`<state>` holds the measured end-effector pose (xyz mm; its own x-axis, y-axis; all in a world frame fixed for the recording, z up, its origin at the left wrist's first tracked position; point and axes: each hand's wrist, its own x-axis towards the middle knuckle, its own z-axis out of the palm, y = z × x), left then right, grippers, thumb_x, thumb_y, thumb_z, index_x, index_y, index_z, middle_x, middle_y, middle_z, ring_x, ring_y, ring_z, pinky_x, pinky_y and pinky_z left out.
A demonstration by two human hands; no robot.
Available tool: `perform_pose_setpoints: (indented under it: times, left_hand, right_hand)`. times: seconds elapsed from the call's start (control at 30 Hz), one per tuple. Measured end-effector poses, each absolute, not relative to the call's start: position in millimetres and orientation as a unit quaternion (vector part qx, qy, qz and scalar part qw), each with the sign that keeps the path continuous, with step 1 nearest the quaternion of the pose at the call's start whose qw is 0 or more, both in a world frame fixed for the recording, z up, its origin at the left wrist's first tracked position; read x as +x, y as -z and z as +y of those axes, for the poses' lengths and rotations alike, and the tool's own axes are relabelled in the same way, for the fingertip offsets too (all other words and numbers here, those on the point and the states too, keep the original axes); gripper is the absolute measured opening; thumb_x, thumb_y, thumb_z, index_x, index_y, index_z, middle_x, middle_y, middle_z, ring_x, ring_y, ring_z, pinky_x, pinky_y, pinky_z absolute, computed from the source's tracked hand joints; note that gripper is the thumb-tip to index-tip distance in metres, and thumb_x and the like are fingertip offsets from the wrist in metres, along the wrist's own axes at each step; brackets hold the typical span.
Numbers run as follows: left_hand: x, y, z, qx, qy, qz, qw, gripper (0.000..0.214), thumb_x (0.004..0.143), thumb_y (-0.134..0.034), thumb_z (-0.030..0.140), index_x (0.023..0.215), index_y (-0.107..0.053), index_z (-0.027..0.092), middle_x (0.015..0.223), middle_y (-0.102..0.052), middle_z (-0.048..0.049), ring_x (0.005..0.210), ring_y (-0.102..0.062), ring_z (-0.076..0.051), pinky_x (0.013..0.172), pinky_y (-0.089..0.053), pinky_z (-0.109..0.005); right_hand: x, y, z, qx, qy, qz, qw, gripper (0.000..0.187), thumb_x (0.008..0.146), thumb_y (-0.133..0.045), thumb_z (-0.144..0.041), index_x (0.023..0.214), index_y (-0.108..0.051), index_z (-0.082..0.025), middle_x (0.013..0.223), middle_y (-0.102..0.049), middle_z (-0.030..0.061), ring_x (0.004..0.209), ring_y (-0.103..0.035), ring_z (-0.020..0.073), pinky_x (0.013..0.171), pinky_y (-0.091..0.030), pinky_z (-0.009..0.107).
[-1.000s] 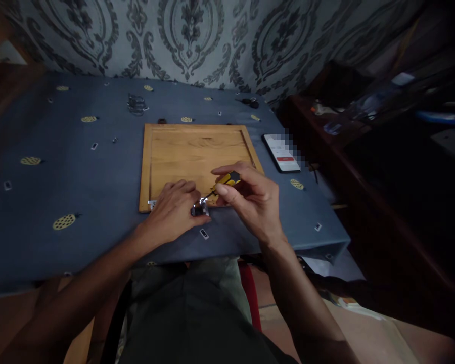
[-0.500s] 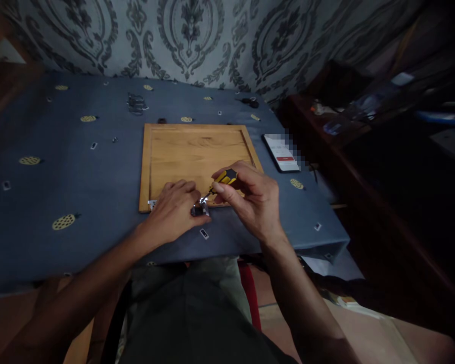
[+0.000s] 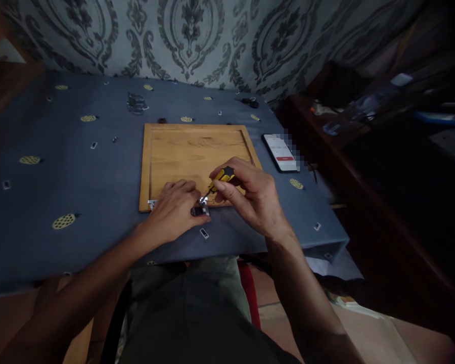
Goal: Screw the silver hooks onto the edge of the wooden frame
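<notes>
A wooden panel (image 3: 197, 162) with a raised frame lies flat on the table. At its near edge sits a small shiny metal hinge (image 3: 205, 206), partly hidden by fingers. My left hand (image 3: 176, 207) rests on the panel's near edge, its thumb and fingers closed around the hinge. In my right hand (image 3: 252, 194) is a yellow and black screwdriver (image 3: 223, 177), tilted, its shaft running down to the hinge. Whether the tip sits in a screw is too small to tell. Left of my left hand, another metal piece (image 3: 151, 203) lies on the panel's corner.
A phone (image 3: 282, 153) lies right of the panel on the blue patterned tablecloth (image 3: 109, 187). Toward the back are a clear plastic packet (image 3: 136, 103) and a dark object (image 3: 250, 102). A small metal bit (image 3: 115, 139) lies to the left. A dark side table (image 3: 364, 167) holds a bottle.
My right hand and the screwdriver have shifted slightly left and turned a little, with the tip staying at the hinge. My left hand has kept its place.
</notes>
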<state>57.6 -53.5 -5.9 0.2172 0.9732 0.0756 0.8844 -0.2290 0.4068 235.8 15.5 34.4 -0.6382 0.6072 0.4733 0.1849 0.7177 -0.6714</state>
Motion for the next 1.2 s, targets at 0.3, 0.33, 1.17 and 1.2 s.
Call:
perform_pose_setpoints:
  times: [0.3, 0.33, 1.17, 1.2]
  left_hand:
    - [56.6, 8.4, -53.5, 0.775, -0.159, 0.597, 0.134, 0.030, 0.088, -0.084, 0.040, 0.106, -0.073, 0.019, 0.116, -0.073, -0.0099, 0.117, -0.064, -0.033, 0.098, -0.048, -0.047]
    - [56.7, 8.5, -53.5, 0.774, -0.159, 0.598, 0.131, 0.030, 0.087, -0.084, 0.040, 0.105, -0.073, 0.019, 0.115, -0.073, -0.0096, 0.116, -0.065, -0.032, 0.097, -0.048, -0.046]
    - [57.3, 2.7, -53.7, 0.773, -0.136, 0.605, 0.136, 0.032, 0.087, -0.084, 0.042, 0.105, -0.074, 0.017, 0.107, -0.071, -0.0088, 0.110, -0.065, -0.032, 0.092, -0.048, -0.044]
    - [57.5, 2.7, -53.7, 0.773, -0.135, 0.605, 0.134, 0.032, 0.087, -0.084, 0.042, 0.104, -0.074, 0.017, 0.106, -0.071, -0.0087, 0.109, -0.065, -0.032, 0.093, -0.048, -0.044]
  right_hand:
    - [226.9, -20.5, 8.0, -0.317, -0.290, -0.797, 0.426, 0.039, 0.096, -0.071, -0.054, 0.079, -0.060, -0.021, 0.076, -0.058, -0.0005, 0.063, -0.059, 0.0134, 0.054, -0.047, 0.027]
    - [225.4, -18.7, 6.7, -0.335, -0.285, -0.785, 0.437, 0.040, 0.094, -0.072, -0.055, 0.077, -0.058, -0.022, 0.073, -0.056, -0.0011, 0.061, -0.057, 0.0130, 0.053, -0.045, 0.027]
    - [240.2, -24.3, 2.9, -0.284, -0.402, -0.757, 0.430, 0.023, 0.091, -0.080, -0.040, 0.103, -0.075, -0.021, 0.103, -0.075, 0.0029, 0.077, -0.071, 0.0126, 0.065, -0.061, 0.025]
    - [241.5, -24.8, 2.9, -0.271, -0.408, -0.762, 0.423, 0.021, 0.093, -0.078, -0.037, 0.105, -0.076, -0.021, 0.104, -0.076, 0.0031, 0.076, -0.072, 0.0120, 0.065, -0.061, 0.025]
